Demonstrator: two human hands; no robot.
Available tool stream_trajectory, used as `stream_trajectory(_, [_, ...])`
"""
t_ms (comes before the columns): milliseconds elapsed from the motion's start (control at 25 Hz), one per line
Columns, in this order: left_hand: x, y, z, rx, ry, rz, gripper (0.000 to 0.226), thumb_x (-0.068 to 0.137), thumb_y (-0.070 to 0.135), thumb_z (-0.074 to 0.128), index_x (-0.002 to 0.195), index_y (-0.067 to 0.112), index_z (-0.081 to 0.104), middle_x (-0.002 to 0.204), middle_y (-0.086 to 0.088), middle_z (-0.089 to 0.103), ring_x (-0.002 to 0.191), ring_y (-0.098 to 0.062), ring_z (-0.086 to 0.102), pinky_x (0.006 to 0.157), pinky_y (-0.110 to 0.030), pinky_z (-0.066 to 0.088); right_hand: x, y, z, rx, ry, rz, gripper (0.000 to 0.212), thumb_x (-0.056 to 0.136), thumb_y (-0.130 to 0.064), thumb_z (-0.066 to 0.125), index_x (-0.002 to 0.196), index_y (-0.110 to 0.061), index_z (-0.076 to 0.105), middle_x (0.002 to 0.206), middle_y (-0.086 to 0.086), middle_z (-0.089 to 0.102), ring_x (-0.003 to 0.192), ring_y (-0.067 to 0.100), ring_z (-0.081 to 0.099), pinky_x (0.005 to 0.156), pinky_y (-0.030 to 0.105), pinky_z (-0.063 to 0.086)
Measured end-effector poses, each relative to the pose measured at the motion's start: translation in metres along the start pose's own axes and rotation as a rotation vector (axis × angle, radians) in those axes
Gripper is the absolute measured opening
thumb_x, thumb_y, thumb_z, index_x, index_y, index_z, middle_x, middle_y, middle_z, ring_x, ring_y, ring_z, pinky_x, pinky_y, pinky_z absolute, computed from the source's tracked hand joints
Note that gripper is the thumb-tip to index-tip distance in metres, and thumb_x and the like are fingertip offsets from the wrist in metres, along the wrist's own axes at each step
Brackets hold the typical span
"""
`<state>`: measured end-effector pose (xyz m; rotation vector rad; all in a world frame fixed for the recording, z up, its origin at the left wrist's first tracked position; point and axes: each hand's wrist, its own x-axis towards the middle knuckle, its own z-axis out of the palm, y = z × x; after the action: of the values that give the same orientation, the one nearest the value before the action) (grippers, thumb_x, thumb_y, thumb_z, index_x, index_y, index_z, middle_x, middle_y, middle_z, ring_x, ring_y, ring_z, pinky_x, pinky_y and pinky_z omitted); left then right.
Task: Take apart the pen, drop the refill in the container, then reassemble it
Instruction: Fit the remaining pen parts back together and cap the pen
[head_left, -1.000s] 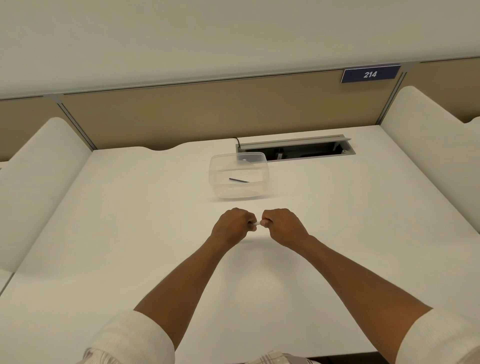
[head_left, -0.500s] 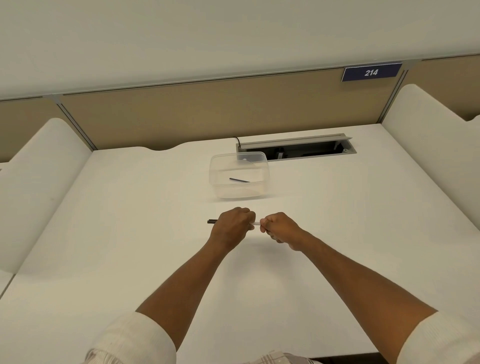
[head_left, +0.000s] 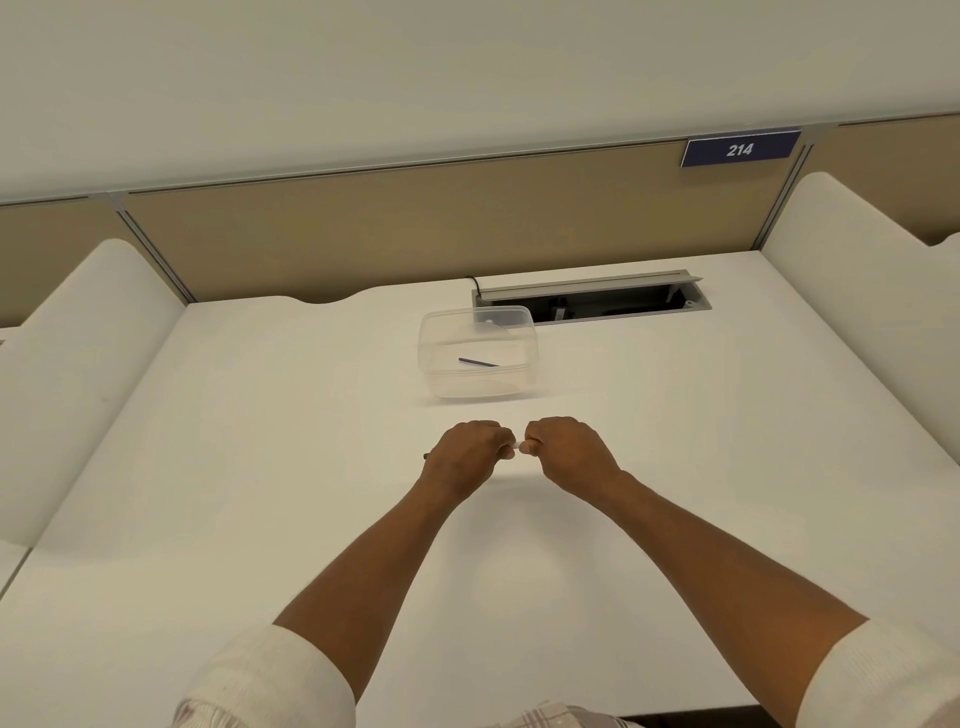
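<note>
Pen (head_left: 516, 446) is being gripped over the counter (head_left: 260, 467) by left hand (head_left: 470, 453) and right hand (head_left: 563, 451), both clamped on it, near the container (head_left: 530, 343); halves are best being twisted coaxially, not bent.

Desk (head_left: 260, 493), cable hatch (head_left: 592, 299) (open).

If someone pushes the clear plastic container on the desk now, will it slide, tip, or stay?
The container looks thin-walled and holds only one slim dark stick, so it is probably very light. On the smooth white desk it would likely slide easily. Being low and wide, it seems unlikely to tip.
</note>
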<state>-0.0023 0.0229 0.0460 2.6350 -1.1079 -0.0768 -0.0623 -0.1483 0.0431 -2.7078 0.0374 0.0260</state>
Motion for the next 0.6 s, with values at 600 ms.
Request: stream_trajectory(600, [-0.006,0.000,-0.007,0.085,0.030,-0.018,0.008,0.087,0.017,0.068,0.087,0.011,0.062,0.084,-0.004,0.064,0.078,-0.026,0.059,0.059,-0.036,0.044,-0.003,-0.013,0.002,0.305,-0.168,0.141,0.033,0.099,-0.031,0.049,0.077,-0.011,0.064,0.072,0.000,0.059,0.066,0.020,0.053,0.058,0.029,0.039])
